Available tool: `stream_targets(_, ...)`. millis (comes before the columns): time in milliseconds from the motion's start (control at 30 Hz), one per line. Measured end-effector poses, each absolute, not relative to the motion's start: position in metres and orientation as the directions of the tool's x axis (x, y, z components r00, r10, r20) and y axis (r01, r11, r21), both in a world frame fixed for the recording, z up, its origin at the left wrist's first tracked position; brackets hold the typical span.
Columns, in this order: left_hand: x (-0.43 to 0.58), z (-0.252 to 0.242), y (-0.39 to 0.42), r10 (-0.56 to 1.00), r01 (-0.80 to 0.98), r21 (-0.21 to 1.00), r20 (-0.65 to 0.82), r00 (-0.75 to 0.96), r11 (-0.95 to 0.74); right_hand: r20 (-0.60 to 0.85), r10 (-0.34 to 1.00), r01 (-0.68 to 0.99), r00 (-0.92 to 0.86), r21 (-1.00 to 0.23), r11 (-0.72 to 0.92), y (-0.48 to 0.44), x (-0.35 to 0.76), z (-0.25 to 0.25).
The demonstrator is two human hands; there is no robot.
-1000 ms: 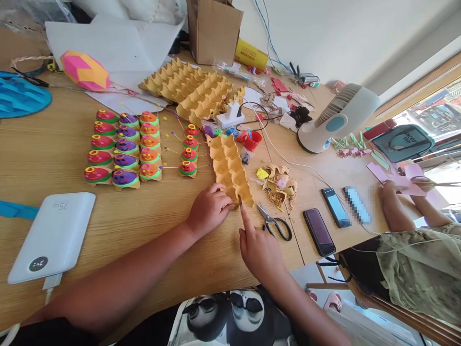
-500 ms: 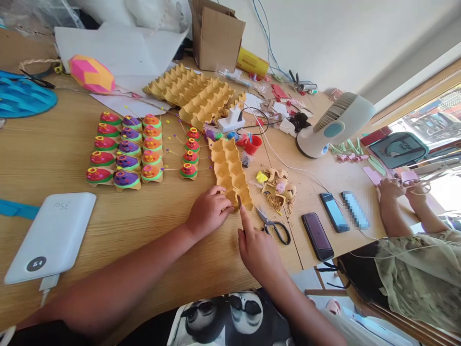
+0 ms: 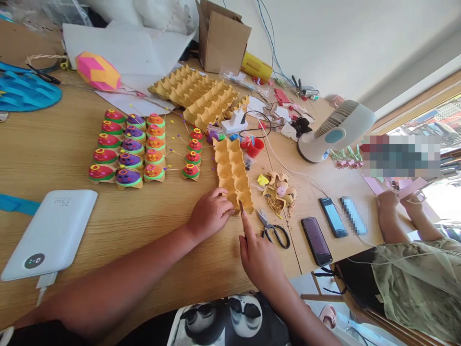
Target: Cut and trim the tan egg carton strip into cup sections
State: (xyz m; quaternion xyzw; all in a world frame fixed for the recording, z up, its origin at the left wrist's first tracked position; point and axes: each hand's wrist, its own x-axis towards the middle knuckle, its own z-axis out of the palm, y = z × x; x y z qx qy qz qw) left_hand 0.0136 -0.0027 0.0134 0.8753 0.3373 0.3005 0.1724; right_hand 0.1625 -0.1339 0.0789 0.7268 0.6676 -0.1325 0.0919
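Note:
A two-column strip of egg carton (image 3: 230, 161) lies on the table in front of me. My left hand (image 3: 210, 211) grips its near left edge with curled fingers. My right hand (image 3: 260, 254) is closed around a knife, index finger stretched along its back; the dark blade (image 3: 241, 206) meets the near end of the strip between the two columns. The knife's handle is hidden in my palm. Black-handled scissors (image 3: 275, 233) lie just right of my right hand. Left of the strip stand rows of painted egg-carton caterpillars (image 3: 129, 154) and a single red-and-green one (image 3: 192, 156).
Larger egg trays (image 3: 209, 101) lie behind, near a white power adapter (image 3: 235, 122) and red cup (image 3: 255, 146). Carton scraps (image 3: 280, 190) and a phone (image 3: 317, 241) are on the right, beyond them a fan (image 3: 334, 129). A power bank (image 3: 50, 235) sits at left; a co-worker's hands (image 3: 399, 206) work at far right.
The view has shifted slightly. Both hands stay at the near end of the strip, with the blade still between the two columns.

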Motion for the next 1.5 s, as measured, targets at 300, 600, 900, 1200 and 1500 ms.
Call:
stream_targets(300,0.014,0.012,-0.002,0.705,0.480,0.528,0.408,0.580,-0.701,-0.313,0.945,0.992,0.100,-0.040,-0.119,-0.133,0.161,0.078)
stream_targets(600,0.014,0.009,-0.002,0.716,0.467,0.554,0.422,0.556,-0.689,-0.175,0.977,0.885,0.119,-0.429,-0.184,-0.132,0.191,0.089)
stream_targets(900,0.014,0.009,-0.002,0.717,0.472,0.552,0.413,0.561,-0.687,-0.169,0.982,0.882,0.087,-0.446,-0.155,-0.148,0.182,0.073)
stream_targets(1200,0.015,0.011,-0.002,0.717,0.478,0.545,0.417,0.559,-0.689,-0.236,0.969,0.903,0.069,-0.398,-0.162,-0.152,0.177,0.074)
stream_targets(1500,0.014,0.014,-0.003,0.721,0.481,0.548,0.410,0.559,-0.684,-0.314,0.946,0.973,0.082,-0.179,-0.143,-0.146,0.167,0.083)
